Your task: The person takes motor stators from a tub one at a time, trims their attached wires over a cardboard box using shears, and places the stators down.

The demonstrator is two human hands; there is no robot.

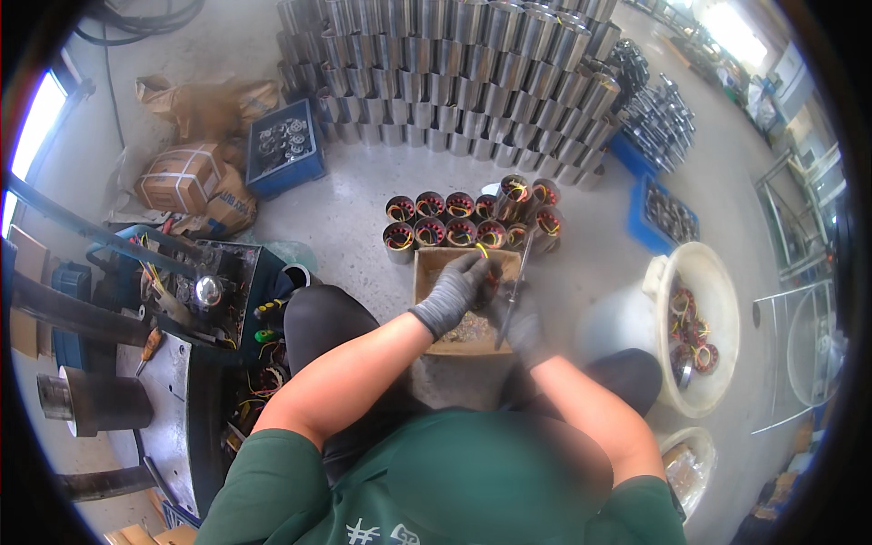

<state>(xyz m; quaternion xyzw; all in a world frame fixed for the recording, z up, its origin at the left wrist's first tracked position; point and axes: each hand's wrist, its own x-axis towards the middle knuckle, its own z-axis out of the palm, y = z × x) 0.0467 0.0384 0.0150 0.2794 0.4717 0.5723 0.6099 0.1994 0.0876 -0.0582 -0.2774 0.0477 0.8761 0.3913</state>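
Observation:
My left hand (454, 292), in a grey work glove, is closed at the edge of a dark wound motor stator (490, 283). A yellow wire (482, 250) sticks up by its fingertips. My right hand (520, 325), gloved too and slightly blurred, is closed round a long thin metal tool (516, 289) that slants upward; its exact kind is unclear. Both hands are over an open cardboard box (427, 272) with small scraps at its bottom. Just beyond it stand several metal cylinders (429, 232) with red windings and yellow wires inside.
Stacked bare metal cylinders (436, 82) form a wall at the back. Blue crates of metal parts (284, 150) (668, 213) stand left and right. At right is a white tub (727, 300) holding wound stators. A machine bench (173, 400) with a screwdriver (150, 347) is at left.

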